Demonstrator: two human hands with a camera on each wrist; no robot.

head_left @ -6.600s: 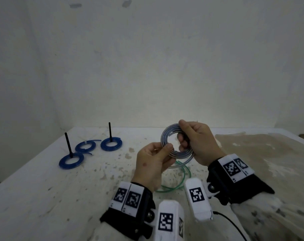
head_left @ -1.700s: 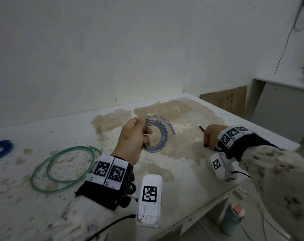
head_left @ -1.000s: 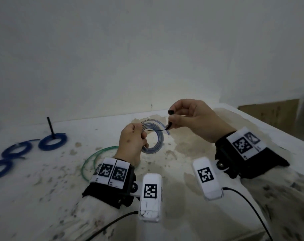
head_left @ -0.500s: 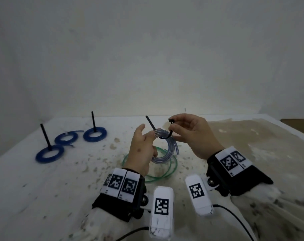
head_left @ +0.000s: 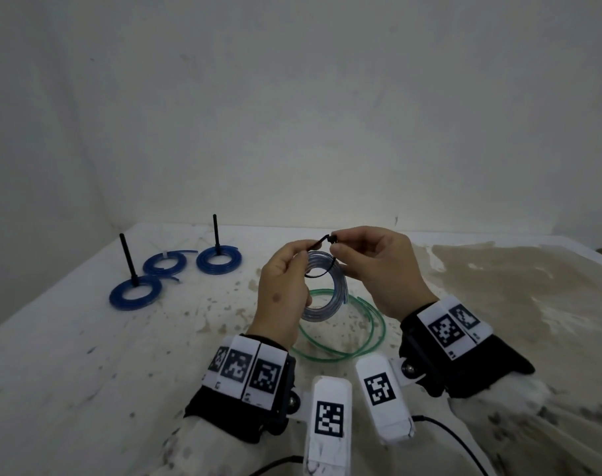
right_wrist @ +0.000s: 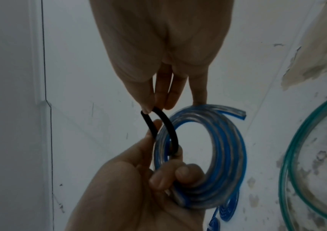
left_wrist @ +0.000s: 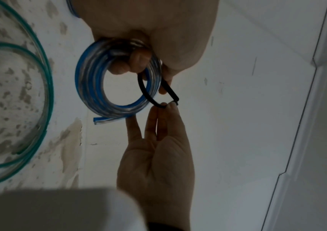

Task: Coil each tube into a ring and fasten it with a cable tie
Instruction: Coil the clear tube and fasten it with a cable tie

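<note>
I count three blue coils (head_left: 135, 293) already tied at the left of the head view, while the green tube (head_left: 341, 352) lies loose at centre, not yet coiled tight. My left hand (head_left: 281, 297) grips the clear coil (head_left: 327, 297) held at mid-frame, and my right hand (head_left: 378, 266) pinches the black cable tie (left_wrist: 154, 95) looped round it; I judge that threading and cinching remain.

The coiled tube (head_left: 322, 292) is clear with a blue stripe, the cable tie (head_left: 318, 274) black, the loose tube (head_left: 341, 352) green, the table (head_left: 86, 355) white, stained brown toward its right edge.
</note>
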